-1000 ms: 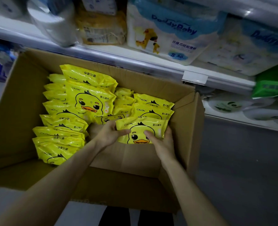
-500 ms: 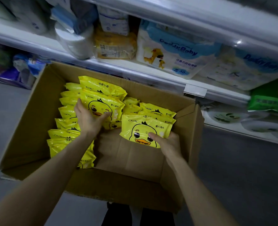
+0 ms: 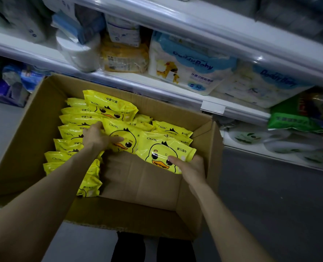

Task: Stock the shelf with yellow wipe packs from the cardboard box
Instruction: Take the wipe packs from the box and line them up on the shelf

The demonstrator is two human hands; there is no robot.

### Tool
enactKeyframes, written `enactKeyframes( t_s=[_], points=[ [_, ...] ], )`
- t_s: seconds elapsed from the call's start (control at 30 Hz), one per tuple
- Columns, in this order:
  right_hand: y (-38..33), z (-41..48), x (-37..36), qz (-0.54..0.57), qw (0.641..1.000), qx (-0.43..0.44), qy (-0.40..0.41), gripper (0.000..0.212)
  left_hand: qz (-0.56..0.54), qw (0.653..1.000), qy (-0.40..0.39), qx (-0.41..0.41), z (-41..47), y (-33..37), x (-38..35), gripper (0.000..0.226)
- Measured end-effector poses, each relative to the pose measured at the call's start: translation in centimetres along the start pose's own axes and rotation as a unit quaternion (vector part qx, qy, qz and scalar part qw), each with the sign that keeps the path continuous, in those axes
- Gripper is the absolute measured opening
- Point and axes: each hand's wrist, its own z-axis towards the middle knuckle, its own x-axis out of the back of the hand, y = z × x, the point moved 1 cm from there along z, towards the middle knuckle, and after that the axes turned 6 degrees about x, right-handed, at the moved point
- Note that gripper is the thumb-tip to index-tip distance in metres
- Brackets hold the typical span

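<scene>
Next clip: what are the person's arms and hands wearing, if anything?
The left hand and right hand are ungloved, with no ring, watch or band visible. Both arms are bare as far as the picture shows them: no sleeves in view.

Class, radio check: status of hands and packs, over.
Left hand grips middle pack. Right hand grips near pack. Both in box. Nothing blocking.
</scene>
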Motion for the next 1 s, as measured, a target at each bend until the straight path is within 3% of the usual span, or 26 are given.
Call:
enactKeyframes(
  t_s=[0.27,0.37,0.57,1.0],
  points=[
    [-3.5,-2.6,3.2,0.006,0.999,0.037,0.007,0.018,-0.014,0.989,-0.135,-0.065,-5.2,0.8,0.9,0.05],
    [-6.0,-4.6,5.1,0.014,0.997,0.069,0.019,0.021,-0.062,0.984,-0.136,-0.1,-7.6,2.2,3.6,0.03],
    [-14.0,-9.6,10.4,0.045,0.985,0.158,0.048,0.025,-0.191,0.941,-0.166,-0.224,-15.3,9.8,12.2,0.013],
    [-32.7,-20.1,28.1,0.098,0.917,0.353,0.159,0.024,-0.27,0.848,-0.113,-0.443,-31.5,28.7,25.6,0.019]
  ],
)
